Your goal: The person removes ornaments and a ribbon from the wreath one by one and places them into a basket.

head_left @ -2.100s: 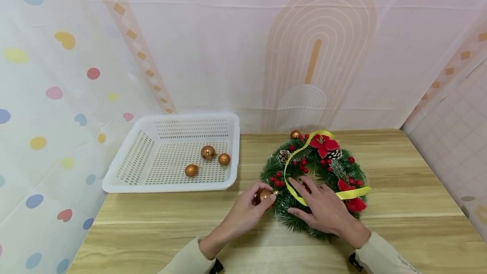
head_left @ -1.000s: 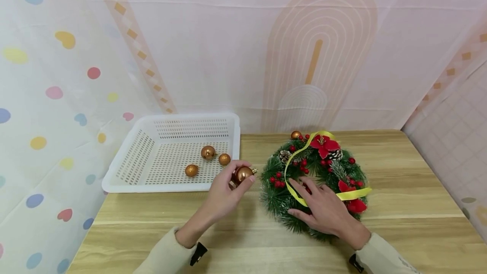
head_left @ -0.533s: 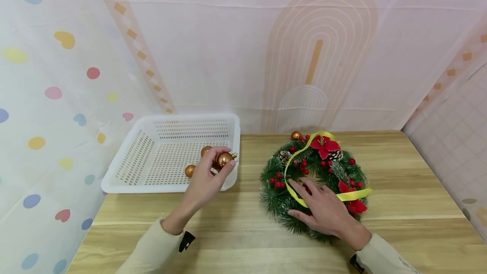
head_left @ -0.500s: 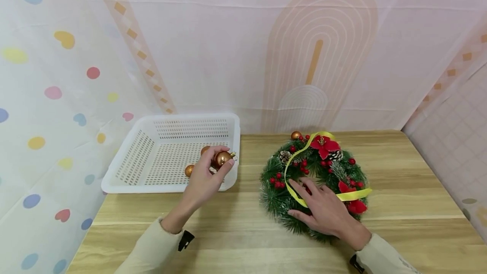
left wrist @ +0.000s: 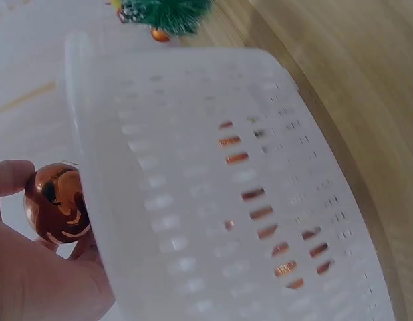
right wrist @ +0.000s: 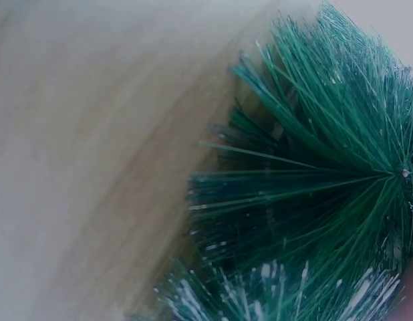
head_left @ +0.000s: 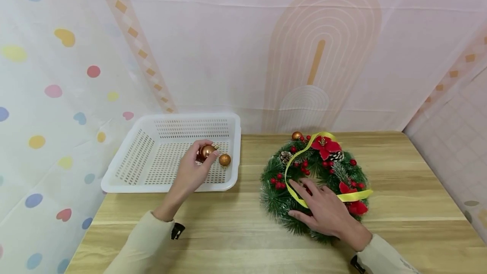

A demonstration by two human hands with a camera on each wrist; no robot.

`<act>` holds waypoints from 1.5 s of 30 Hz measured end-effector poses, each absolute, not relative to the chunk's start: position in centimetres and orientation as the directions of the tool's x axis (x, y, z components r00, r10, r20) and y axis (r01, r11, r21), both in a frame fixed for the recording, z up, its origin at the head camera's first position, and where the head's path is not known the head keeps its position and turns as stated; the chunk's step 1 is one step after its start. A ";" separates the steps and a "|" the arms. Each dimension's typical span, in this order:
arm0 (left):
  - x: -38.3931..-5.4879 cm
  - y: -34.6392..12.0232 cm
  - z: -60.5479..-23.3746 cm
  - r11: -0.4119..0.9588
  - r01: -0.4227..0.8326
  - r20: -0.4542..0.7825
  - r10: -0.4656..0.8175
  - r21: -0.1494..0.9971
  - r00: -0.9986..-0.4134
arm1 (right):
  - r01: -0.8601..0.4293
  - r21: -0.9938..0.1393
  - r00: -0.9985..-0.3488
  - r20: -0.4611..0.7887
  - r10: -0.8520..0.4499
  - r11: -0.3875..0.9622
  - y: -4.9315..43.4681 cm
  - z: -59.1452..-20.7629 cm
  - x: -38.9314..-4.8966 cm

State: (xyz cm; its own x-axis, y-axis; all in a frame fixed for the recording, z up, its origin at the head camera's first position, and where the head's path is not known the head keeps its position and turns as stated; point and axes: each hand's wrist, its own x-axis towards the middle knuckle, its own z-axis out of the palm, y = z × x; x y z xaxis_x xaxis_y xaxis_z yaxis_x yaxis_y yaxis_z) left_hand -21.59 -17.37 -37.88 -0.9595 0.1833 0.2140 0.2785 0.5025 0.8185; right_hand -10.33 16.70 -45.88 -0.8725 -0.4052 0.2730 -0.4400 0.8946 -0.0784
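Observation:
My left hand [head_left: 192, 168] pinches a shiny copper Christmas bauble [head_left: 207, 152] between thumb and fingers, over the white slotted basket [head_left: 125, 188]. In the left wrist view this bauble [left wrist: 56, 204] shows by the basket's rim. A smaller glittery bauble [head_left: 225, 160] lies in the basket, to the right of the hand; orange patches show through the slots, and the hand hides the other baubles from the head view. My right hand [head_left: 323, 210] rests on the green wreath [head_left: 275, 198], its fingers spread beside a yellow ribbon [head_left: 355, 196].
Red poinsettias [head_left: 325, 147], berries and pine cones [head_left: 336, 157] decorate the wreath. At its back edge is another copper bauble [head_left: 296, 135]. Basket and wreath sit on a wooden table [head_left: 243, 240], against a patterned cloth backdrop [head_left: 213, 62].
My left hand has carried the copper bauble leftward from the wreath to over the basket. My right hand has stayed in place on the wreath.

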 end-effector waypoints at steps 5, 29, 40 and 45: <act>-22.2 -18.0 -38.2 0.505 0.248 0.184 0.174 0.827 -0.967 | -0.438 -0.068 -0.872 0.272 -0.406 0.896 16.7 -45.9 -10.3; -22.8 -18.9 -38.9 0.556 0.234 0.180 0.152 0.797 -0.972 | -0.440 -0.075 -0.873 0.268 -0.406 0.895 16.7 -45.8 -10.4; -22.8 -18.7 -39.3 0.668 0.265 0.181 0.194 0.696 -0.964 | -0.435 -0.076 -0.876 0.266 -0.403 0.897 16.7 -45.9 -10.4; -22.6 -17.4 -39.3 0.663 0.302 0.184 0.243 0.685 -0.952 | -0.435 -0.070 -0.875 0.269 -0.403 0.898 16.7 -45.9 -10.4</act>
